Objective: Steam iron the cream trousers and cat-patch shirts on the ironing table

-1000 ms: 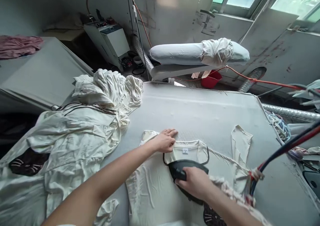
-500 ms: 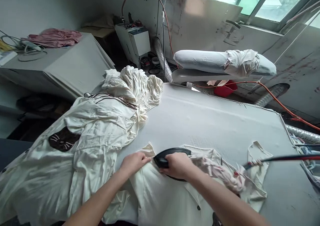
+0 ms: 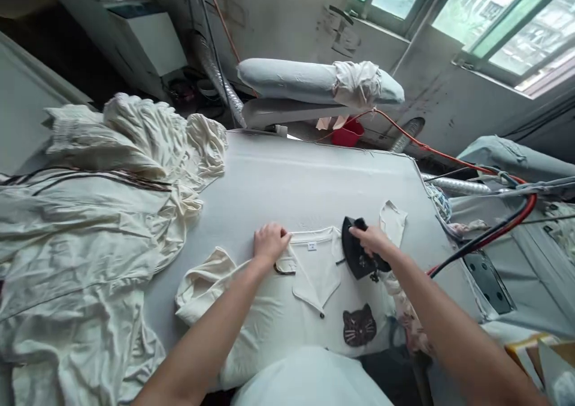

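A cream shirt [image 3: 269, 316] lies spread on the padded pressing table [image 3: 305, 178], its V-shaped collar and small white label [image 3: 312, 246] facing up. A dark cat-face patch [image 3: 359, 326] shows on its front. At the collar's left end, my left hand [image 3: 271, 242] has its fingers closed on the shirt's edge. My right hand [image 3: 372, 241] grips a black iron [image 3: 354, 253] by its handle, at the collar's right side. Whether the soleplate touches the cloth I cannot tell. Beyond the iron, a cream sleeve [image 3: 393, 221] lies on the table.
Crumpled cream garments [image 3: 99, 232] pile up at the left. A padded sleeve board [image 3: 287, 79] with cloth wrapped round it stands at the back. Red and black cables [image 3: 498, 229] run in from the right. Behind the table sits a red bucket [image 3: 348, 133].
The view has swung right. The iron has moved from beside my left hand to the collar's right side. My left hand now holds the shirt near the collar.
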The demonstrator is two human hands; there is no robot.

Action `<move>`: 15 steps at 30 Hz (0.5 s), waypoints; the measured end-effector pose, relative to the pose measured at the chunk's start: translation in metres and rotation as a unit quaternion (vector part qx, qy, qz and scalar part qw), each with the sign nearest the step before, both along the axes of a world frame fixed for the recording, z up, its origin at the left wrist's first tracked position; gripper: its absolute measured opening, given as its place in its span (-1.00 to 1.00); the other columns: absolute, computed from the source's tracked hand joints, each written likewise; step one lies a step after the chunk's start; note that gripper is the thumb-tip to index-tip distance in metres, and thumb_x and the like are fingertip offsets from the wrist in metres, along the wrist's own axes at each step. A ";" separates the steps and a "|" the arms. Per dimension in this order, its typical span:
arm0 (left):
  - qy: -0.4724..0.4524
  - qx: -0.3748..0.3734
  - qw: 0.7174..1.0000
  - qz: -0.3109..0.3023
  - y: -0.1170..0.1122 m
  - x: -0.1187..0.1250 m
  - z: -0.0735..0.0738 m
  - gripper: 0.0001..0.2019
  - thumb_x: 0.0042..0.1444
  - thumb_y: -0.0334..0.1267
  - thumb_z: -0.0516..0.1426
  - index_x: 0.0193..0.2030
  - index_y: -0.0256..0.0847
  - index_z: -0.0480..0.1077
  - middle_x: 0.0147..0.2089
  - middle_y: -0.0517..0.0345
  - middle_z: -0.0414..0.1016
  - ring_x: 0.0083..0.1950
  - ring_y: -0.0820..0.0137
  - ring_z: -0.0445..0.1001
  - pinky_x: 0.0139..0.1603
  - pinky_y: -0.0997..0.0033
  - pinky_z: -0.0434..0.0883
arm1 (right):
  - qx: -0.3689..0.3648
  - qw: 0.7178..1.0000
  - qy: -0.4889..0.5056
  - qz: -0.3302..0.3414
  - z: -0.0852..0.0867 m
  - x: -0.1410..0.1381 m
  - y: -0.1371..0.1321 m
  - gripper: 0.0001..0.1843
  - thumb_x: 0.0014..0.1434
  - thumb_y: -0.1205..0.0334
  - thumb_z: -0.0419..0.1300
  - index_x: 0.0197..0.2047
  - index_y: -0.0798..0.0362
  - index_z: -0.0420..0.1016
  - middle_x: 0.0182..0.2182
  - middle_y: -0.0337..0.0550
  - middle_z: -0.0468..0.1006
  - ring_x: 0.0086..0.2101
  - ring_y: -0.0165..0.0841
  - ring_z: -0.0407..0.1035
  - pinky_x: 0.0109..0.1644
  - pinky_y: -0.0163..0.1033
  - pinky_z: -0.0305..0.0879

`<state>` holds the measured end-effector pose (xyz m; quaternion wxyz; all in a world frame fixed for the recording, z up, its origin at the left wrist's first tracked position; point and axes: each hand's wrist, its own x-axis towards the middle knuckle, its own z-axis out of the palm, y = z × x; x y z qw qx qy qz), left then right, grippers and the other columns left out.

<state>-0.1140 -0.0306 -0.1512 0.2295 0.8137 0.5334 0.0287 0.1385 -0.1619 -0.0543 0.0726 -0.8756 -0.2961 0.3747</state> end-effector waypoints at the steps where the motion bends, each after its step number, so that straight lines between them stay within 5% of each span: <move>1: 0.006 -0.005 1.000 -0.010 0.005 0.007 -0.002 -0.78 0.18 -0.09 0.15 -0.26 -0.15 0.55 -0.07 -0.04 0.56 0.06 0.13 0.47 0.06 0.21 0.31 | -0.004 0.999 0.003 0.042 0.000 -0.017 -0.017 -0.61 0.27 -0.04 0.10 -0.31 0.13 0.51 -0.59 -0.16 0.46 -0.61 -0.39 0.27 -0.48 -0.28 0.18; 3: 0.001 -0.024 0.999 -0.026 0.018 0.014 -0.002 -0.81 0.16 -0.11 0.16 -0.31 -0.14 0.54 -0.11 0.01 0.58 0.01 0.17 0.49 0.02 0.25 0.32 | -0.008 0.980 -0.002 0.197 -0.003 -0.076 -0.047 -0.73 0.12 0.01 0.25 -0.34 0.06 0.55 -0.48 -0.10 0.58 -0.49 -0.30 0.43 -0.40 -0.27 0.26; 6: -0.080 -0.081 0.993 0.003 0.034 0.016 0.000 -0.79 0.09 -0.11 0.17 -0.25 -0.16 0.53 -0.18 0.06 0.59 -0.10 0.24 0.50 -0.06 0.33 0.35 | -0.006 0.893 0.023 0.449 -0.017 -0.187 -0.074 -0.72 0.02 -0.03 0.29 -0.32 0.01 0.61 -0.42 -0.04 0.64 -0.37 -0.13 0.54 -0.31 -0.17 0.39; 9: -0.276 -0.138 0.944 0.116 0.015 -0.003 0.006 -0.65 0.04 0.04 0.17 -0.19 -0.20 0.50 -0.29 0.11 0.54 -0.26 0.32 0.45 -0.19 0.38 0.37 | -0.049 0.816 0.101 0.567 -0.030 -0.253 -0.090 -0.67 0.06 -0.06 0.27 -0.26 0.02 0.63 -0.37 0.03 0.66 -0.36 -0.04 0.56 -0.31 -0.03 0.45; 10: -0.333 -0.162 0.917 0.149 -0.003 -0.019 0.008 -0.60 0.02 0.11 0.19 -0.21 -0.20 0.48 -0.35 0.14 0.50 -0.32 0.35 0.41 -0.25 0.40 0.36 | -0.063 0.819 0.108 0.560 -0.032 -0.253 -0.099 -0.67 0.07 -0.04 0.27 -0.25 0.03 0.63 -0.36 0.05 0.66 -0.35 -0.02 0.57 -0.31 -0.01 0.46; 12: -0.385 -0.268 0.867 0.171 -0.058 -0.063 0.011 -0.53 -0.04 0.23 0.22 -0.29 -0.19 0.46 -0.45 0.19 0.42 -0.41 0.40 0.34 -0.34 0.42 0.34 | -0.064 0.875 0.079 0.473 -0.031 -0.220 -0.127 -0.70 0.06 0.01 0.29 -0.23 0.03 0.62 -0.34 0.05 0.66 -0.31 -0.01 0.58 -0.28 -0.04 0.45; 15: -0.284 -0.563 0.766 0.126 -0.160 -0.138 -0.001 -0.45 -0.07 0.31 0.25 -0.32 -0.22 0.50 -0.38 0.05 0.53 -0.43 0.37 0.42 -0.34 0.38 0.40 | -0.016 0.970 -0.020 0.240 -0.027 -0.098 -0.185 -0.77 0.13 0.07 0.24 -0.21 0.00 0.60 -0.28 -0.01 0.67 -0.25 -0.12 0.57 -0.21 -0.17 0.40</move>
